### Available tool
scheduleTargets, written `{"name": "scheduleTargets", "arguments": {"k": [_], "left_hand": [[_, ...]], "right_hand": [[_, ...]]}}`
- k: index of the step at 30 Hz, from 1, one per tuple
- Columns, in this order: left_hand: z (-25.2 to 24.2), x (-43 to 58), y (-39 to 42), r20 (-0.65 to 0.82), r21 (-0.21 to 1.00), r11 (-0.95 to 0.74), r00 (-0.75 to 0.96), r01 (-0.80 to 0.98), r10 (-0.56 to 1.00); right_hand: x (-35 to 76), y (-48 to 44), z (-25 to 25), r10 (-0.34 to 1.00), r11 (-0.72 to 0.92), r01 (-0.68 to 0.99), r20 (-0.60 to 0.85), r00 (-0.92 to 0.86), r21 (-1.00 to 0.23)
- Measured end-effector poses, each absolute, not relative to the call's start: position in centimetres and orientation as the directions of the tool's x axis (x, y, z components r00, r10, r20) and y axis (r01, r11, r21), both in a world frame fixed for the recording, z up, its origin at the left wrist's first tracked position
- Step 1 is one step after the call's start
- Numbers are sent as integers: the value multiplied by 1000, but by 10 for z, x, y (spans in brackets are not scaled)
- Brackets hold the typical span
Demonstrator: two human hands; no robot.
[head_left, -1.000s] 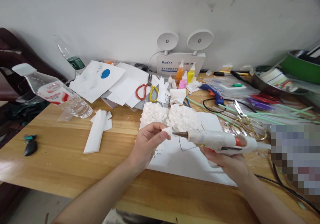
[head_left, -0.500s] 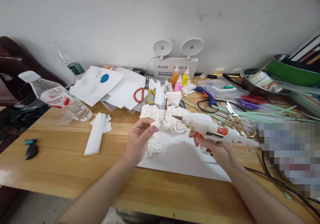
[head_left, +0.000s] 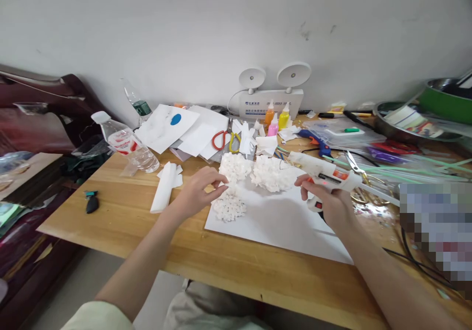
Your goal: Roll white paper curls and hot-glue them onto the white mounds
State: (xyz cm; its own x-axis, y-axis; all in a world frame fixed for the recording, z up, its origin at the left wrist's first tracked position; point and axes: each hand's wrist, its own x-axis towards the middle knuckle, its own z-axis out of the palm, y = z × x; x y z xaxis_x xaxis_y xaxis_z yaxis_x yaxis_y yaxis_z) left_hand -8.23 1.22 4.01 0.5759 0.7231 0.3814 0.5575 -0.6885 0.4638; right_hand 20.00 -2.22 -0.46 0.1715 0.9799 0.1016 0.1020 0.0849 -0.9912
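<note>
My left hand (head_left: 201, 193) is at the lower left white paper cluster, thumb and forefinger pinched around a small white paper piece (head_left: 229, 184) that is hard to tell from the white behind it. My right hand (head_left: 330, 202) grips a white hot glue gun (head_left: 324, 172) with an orange part; its nozzle points left, over the right-hand crumpled paper cluster (head_left: 272, 173). Another ruffled cluster (head_left: 235, 166) lies to its left, and a lower one (head_left: 229, 207) sits near my left fingertips. The clusters lie on a white sheet (head_left: 273, 226).
A water bottle (head_left: 129, 145), a folded paper strip (head_left: 163, 192) and a small black-and-teal tool (head_left: 92, 202) are on the left. Behind are red-and-yellow-handled scissors (head_left: 219, 140), paint bottles (head_left: 283, 118) and a blue glue gun (head_left: 320, 145). Gold-handled scissors (head_left: 356, 165) and cables (head_left: 416, 261) lie right.
My left hand has moved away from the glue gun's nozzle, down onto the lower left paper cluster. The glue gun has shifted right in my right hand. The view has turned slightly left.
</note>
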Motion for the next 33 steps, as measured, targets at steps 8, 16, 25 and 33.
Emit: {"name": "scheduleTargets", "arguments": {"k": [8,16,25,33], "left_hand": [[34,-96,26,155,-36,-877,869,480,470],[36,-89,33,44,-254,-911,945,324,324],[36,-82,39,-20,-330,-916,969,227,247],[36,-82,44,-60,-341,-921,974,187,220]], "right_hand": [[200,-25,2,979,103,133,125,162,-986],[201,-24,-1,968,160,145,184,173,-976],[201,-24,2,966,159,144,184,181,-977],[199,-26,7,969,133,119,154,194,-984]]}}
